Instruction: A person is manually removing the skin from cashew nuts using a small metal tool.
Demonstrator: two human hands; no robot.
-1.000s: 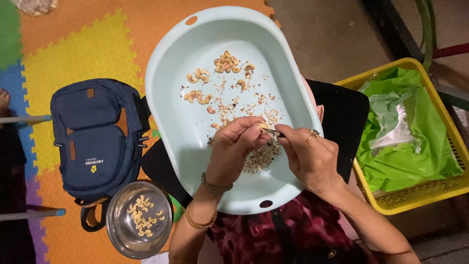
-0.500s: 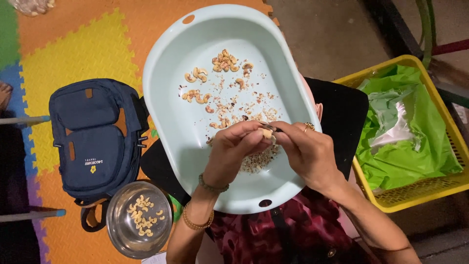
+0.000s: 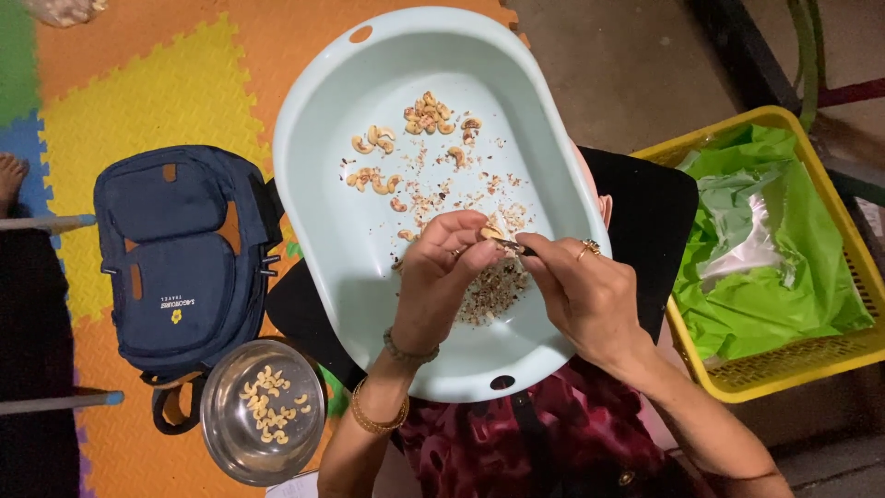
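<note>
Head view: left hand (image 3: 441,277) pinches a small pale cashew kernel (image 3: 491,234) over the pale-blue oval plastic basin (image 3: 318,212); right hand (image 3: 579,290), immediately right, grips a thin dark blade (image 3: 516,245) touching it.

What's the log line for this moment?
left hand: holds cashew | right hand: small tool on cashew | over: basin, husk pile | left: steel bowl of cashews

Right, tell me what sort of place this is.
Probably a home floor used for hand-peeling cashews: bright foam puzzle mats, a pale basin of cashews and skins on the person's lap, and a backpack beside a steel bowl of kernels.
</note>
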